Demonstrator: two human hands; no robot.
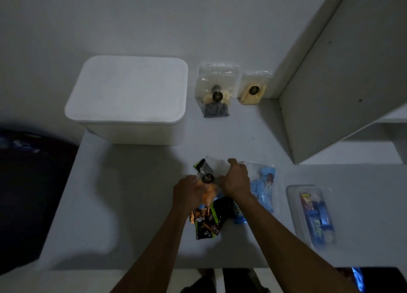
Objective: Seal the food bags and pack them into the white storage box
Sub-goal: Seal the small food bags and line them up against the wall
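Sealing is in hand: left hand [189, 190] and right hand [234, 178] each keep a clamped grip on the orange-snack bag [208, 189]; next, press its top closed.

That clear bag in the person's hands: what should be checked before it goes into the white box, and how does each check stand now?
1. Both hands on the clear bag: ok, left hand and right hand grip it.
2. Bag top sealed: cannot tell, too dim and blurred.
3. White storage box open: not ok, its lid is on.
4. Way to the box free: ok, bare table between.
5. Other bags waiting: two upright clear bags by the wall, a blue-wrapper bag beside the right hand.
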